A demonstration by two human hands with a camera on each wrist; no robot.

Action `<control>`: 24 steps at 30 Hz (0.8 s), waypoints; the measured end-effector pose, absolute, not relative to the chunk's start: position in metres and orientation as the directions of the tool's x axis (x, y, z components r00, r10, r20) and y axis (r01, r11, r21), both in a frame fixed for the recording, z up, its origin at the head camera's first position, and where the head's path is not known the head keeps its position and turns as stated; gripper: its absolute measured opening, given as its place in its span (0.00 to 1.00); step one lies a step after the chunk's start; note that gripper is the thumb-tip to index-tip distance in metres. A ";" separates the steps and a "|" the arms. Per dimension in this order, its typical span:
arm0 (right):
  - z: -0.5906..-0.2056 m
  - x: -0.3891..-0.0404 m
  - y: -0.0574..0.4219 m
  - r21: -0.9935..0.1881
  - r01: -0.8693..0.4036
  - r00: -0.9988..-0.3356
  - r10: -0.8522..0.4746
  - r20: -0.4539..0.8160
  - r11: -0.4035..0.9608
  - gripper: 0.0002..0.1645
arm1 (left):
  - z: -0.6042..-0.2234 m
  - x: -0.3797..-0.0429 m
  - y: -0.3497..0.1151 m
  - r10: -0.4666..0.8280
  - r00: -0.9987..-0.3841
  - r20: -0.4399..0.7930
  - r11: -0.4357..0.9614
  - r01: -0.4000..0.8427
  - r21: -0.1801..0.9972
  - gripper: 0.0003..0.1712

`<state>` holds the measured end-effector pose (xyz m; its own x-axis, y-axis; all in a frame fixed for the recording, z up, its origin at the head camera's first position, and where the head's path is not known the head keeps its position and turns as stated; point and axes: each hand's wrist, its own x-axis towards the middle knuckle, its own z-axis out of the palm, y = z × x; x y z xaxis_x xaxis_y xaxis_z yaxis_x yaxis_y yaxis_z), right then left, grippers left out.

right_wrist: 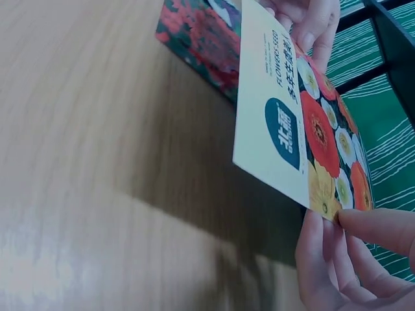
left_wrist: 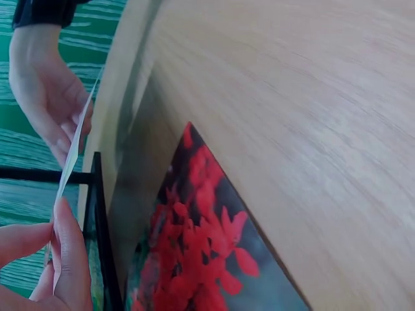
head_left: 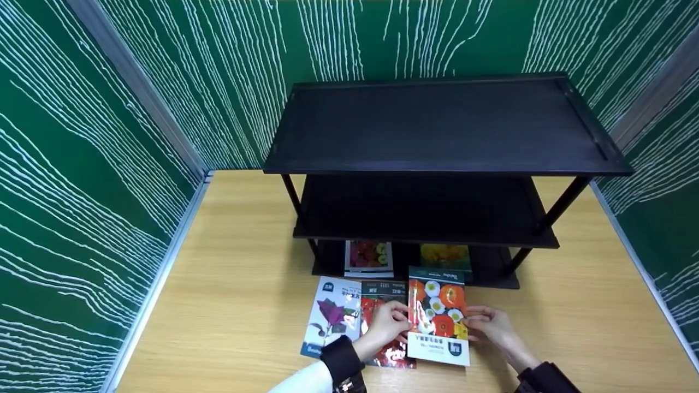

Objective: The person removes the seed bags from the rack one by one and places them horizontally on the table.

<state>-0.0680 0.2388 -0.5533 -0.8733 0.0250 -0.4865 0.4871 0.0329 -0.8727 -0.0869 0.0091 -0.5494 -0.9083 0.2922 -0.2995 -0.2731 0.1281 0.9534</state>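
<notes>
A seed packet with orange poppies and white flowers [head_left: 438,308] is held by its two long sides, raised off the tabletop in the wrist views. My left hand [head_left: 386,328] pinches one side between thumb and fingers. At the opposite side, my right hand [right_wrist: 363,259] pinches the edge near a yellow flower. Under my left hand lies a seed packet with red flowers [left_wrist: 201,240], partly covered. A white seed packet with a purple flower [head_left: 331,314] lies to its left on the table.
A black three-tier shelf [head_left: 437,125] stands behind the hands. On its lowest tier lie a packet with red and yellow flowers [head_left: 369,255] and a packet with yellow flowers [head_left: 445,255]. Green panels with white lines [head_left: 338,43] enclose the wooden table [head_left: 229,305].
</notes>
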 end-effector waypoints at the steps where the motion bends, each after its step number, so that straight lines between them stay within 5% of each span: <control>1: -0.555 -0.068 0.238 -0.871 0.489 -0.872 0.034 -0.488 0.049 0.25 | -0.550 -0.087 0.009 0.288 -0.911 -0.296 0.132 -0.269 0.954 0.14; 24: -0.570 -0.069 0.235 -0.824 0.540 -0.842 0.101 -0.530 0.172 0.22 | -0.572 -0.081 0.015 0.238 -0.923 -0.303 0.255 -0.242 0.936 0.14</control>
<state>-0.0689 0.2346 -0.5700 -0.8419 0.1007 -0.5302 0.5396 0.1715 -0.8242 -0.0811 0.0148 -0.5721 -0.9228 0.2379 -0.3029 -0.2416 0.2552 0.9362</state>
